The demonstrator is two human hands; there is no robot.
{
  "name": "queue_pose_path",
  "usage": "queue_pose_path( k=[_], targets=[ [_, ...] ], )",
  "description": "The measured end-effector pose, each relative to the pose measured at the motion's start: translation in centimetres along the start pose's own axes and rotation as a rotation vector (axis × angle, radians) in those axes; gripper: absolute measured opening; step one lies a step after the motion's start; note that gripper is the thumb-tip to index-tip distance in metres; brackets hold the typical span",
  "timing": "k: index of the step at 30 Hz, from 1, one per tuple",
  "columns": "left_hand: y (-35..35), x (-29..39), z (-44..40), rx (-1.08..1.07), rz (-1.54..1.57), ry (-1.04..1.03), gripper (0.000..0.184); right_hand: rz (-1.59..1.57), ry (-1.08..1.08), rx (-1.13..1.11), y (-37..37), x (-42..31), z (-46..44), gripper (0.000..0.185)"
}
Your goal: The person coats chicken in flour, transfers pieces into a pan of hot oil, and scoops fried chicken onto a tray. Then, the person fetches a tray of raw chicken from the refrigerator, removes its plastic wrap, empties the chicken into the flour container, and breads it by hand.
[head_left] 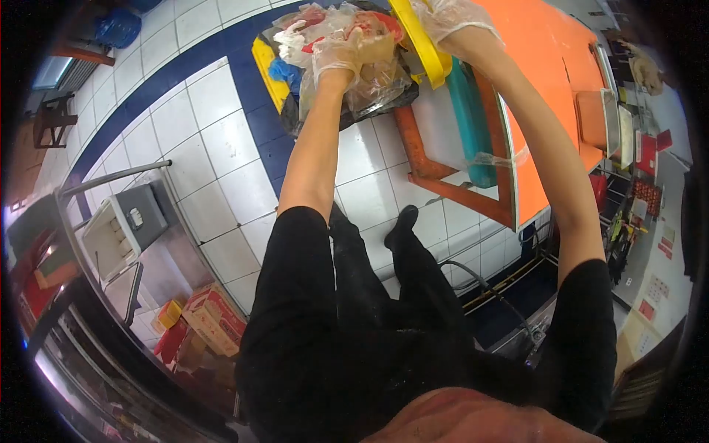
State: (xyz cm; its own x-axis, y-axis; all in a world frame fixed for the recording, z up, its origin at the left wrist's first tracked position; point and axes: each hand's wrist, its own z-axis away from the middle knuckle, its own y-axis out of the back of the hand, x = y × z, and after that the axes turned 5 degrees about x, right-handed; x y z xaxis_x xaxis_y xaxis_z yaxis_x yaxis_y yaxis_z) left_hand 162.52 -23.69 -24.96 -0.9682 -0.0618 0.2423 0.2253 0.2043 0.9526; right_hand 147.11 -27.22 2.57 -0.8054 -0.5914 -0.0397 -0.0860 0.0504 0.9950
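Observation:
My left hand (pixel 338 59), in a clear plastic glove, reaches into a full yellow trash bin (pixel 270 74) at the top of the view. It touches the crumpled clear plastic bags (pixel 373 85) heaped there; its fingers blend into the plastic, so their pose is unclear. White, red and blue scraps lie in the heap, and a black liner (pixel 290 114) hangs over the rim. My right hand (pixel 452 21), also gloved in clear plastic, grips the yellow lid (pixel 425 46), which is tilted up at the bin's right side. Its fingertips are partly hidden.
An orange-topped table (pixel 543 88) stands close on the right, with a teal rolled or tubular object (pixel 473 125) beneath its edge. Metal containers (pixel 597 118) sit at its far side. On the left are a grey cooler box (pixel 122 229) and a cardboard box (pixel 214 317) on the tiled floor.

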Motion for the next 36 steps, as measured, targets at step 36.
queue_pose_path(
  k=[36],
  targets=[
    [18.0,43.7,18.7,-0.157,0.464,-0.248,0.041,-1.775,-1.294,0.617,5.7,17.9,53.8,0.015]
  ],
)
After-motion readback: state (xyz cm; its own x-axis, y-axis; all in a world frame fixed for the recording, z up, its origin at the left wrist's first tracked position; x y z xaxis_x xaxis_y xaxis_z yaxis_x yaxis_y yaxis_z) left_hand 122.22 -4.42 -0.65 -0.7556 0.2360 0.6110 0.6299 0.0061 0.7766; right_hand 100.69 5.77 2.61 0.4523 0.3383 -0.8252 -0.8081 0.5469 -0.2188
